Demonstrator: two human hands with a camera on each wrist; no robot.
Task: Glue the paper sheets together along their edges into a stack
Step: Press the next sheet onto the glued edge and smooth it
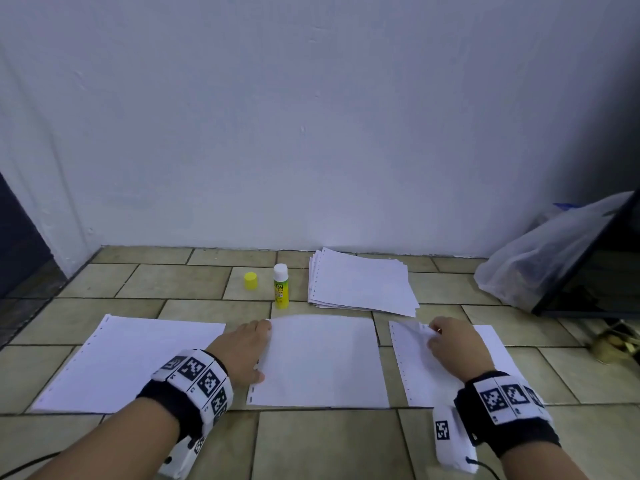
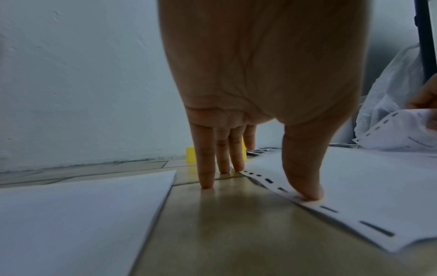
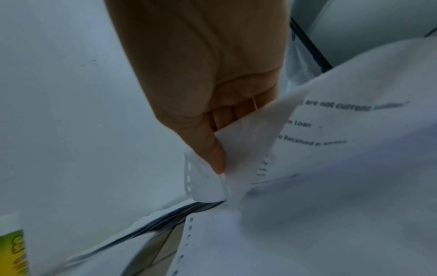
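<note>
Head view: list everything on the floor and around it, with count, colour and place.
Single sheets: three, white, side by side on the near tiles.
Paper pile: one, white, by the wall.
Glue stick: one, yellow-green, uncapped, upright left of the pile.
Cap: one, yellow, left of the glue stick.
Plastic bag: one, clear, far right.
Left hand: fingers straight, thumb pressing the middle sheet's edge.
Right hand: pinching the right sheet's lifted corner.
</note>
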